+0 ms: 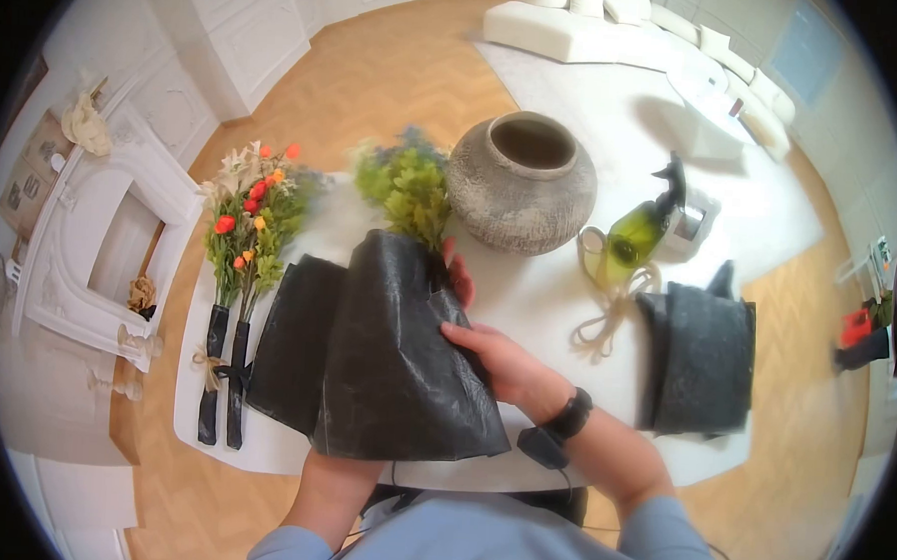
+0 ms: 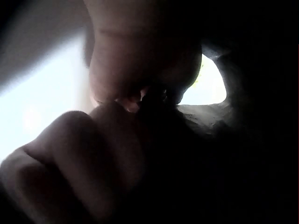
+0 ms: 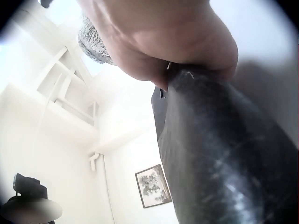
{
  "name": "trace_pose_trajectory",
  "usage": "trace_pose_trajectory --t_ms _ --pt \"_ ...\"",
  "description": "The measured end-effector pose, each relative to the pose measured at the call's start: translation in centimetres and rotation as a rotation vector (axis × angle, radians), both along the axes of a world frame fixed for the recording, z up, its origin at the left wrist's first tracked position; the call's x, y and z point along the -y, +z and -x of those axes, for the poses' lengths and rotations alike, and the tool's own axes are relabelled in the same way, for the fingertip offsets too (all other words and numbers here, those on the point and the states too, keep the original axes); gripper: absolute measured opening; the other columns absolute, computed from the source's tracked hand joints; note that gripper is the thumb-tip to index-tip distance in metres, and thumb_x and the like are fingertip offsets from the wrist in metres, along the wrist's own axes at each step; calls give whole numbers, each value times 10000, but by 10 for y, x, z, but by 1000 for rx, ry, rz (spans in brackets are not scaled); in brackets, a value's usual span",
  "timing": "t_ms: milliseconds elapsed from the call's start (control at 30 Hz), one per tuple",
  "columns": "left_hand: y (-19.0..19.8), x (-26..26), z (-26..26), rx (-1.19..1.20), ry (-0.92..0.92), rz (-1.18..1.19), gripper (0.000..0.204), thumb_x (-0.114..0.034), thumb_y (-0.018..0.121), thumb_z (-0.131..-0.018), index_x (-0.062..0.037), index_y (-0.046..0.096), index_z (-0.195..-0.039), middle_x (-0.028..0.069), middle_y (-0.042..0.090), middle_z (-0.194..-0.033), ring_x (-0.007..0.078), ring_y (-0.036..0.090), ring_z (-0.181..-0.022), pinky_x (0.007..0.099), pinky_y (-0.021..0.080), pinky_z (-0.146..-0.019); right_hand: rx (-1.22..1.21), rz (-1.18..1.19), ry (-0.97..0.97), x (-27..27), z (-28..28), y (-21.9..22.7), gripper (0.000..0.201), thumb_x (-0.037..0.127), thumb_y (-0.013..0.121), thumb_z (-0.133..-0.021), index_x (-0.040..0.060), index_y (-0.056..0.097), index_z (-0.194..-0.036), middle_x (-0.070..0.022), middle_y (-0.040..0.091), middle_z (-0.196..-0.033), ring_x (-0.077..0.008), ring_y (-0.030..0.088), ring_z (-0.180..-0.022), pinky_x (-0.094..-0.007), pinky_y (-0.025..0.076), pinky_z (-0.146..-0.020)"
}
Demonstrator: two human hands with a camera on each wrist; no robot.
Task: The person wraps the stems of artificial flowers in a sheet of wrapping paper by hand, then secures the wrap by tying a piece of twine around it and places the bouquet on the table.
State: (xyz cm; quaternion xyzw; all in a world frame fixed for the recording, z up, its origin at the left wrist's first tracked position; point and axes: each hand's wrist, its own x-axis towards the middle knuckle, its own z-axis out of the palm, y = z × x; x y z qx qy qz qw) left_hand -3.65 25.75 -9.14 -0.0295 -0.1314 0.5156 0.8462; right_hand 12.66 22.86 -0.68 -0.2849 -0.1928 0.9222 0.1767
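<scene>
A big sheet of black wrapping paper (image 1: 395,368) is folded over a green leafy bouquet (image 1: 412,188), whose tips stick out at the top. My left forearm goes under the sheet from the near edge. My left hand (image 2: 140,100) is hidden below it, fingers curled round dark material. Reddish fingertips (image 1: 459,278) show at the sheet's upper right edge. My right hand (image 1: 490,357) grips the sheet's right edge; in the right wrist view the hand (image 3: 173,42) closes on the black paper (image 3: 219,154).
On the white table (image 1: 528,284) stand a round grey vase (image 1: 521,183) and a green spray bottle (image 1: 636,233), with loose twine (image 1: 607,307) beside them. A stack of black paper (image 1: 700,356) lies at the right. Two orange-flower bunches (image 1: 245,231) lie at the left.
</scene>
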Motion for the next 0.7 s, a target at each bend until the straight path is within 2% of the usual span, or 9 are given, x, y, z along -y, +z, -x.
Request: trace_pose_trajectory --t_ms 100,133,267,367,500,633,700 --pt "16 -23 -7 -53 32 48 530 -344 497 -1026 -151 419 -1513 35 591 -1081 168 553 -1074 326 379 -1044 50 -58 -77 -1 -1 -3 379 220 602 -1013 16 544 -1327 -100 667 -1211 -198 667 -1061 -354 546 -940" --pt "18 -12 -8 -71 45 61 529 -344 496 -1027 -150 418 -1513 39 592 -1082 173 554 -1074 330 382 -1043 54 -88 -95 -3 -1 -4 402 214 605 -1010 22 528 -1355 -92 659 -1226 -206 659 -1068 -358 534 -960" --pt "32 -21 -26 -146 92 108 527 -343 491 -1031 -147 413 -1514 56 597 -1088 191 561 -1076 346 394 -1038 -26 -150 -117 -7 -3 -5 412 202 610 -1004 36 511 -1369 -88 645 -1243 -208 644 -1094 -352 524 -976" --pt "40 -11 -26 -203 119 139 525 -343 488 -1035 -144 410 -1514 68 601 -1092 205 566 -1077 357 402 -1035 -82 -94 -126 -11 -7 -3 437 187 617 -996 58 488 -1394 -85 618 -1284 -215 619 -1154 -359 506 -1009" --pt "40 29 -33 -274 162 181 522 -342 483 -1039 -141 406 -1515 85 607 -1098 224 573 -1078 373 414 -1031 -94 24 -155 -13 -7 -4 504 170 627 -986 86 439 -1447 -78 591 -1320 -219 591 -1215 -388 489 -1048" --pt "54 24 -46 -344 203 226 520 -342 478 -1044 -138 402 -1516 102 612 -1103 242 580 -1079 388 425 -1026 -142 112 -186 -16 -10 -17 565 158 632 -980 101 386 -1485 -73 581 -1342 -224 591 -1218 -403 494 -1050" --pt "58 30 -44 -378 228 254 518 -341 476 -1046 -136 399 -1516 110 615 -1106 251 583 -1080 396 431 -1024 -124 74 -219 -12 -8 -9 578 169 662 -967 93 393 -1473 -66 578 -1342 -209 591 -1213 -387 502 -1034"
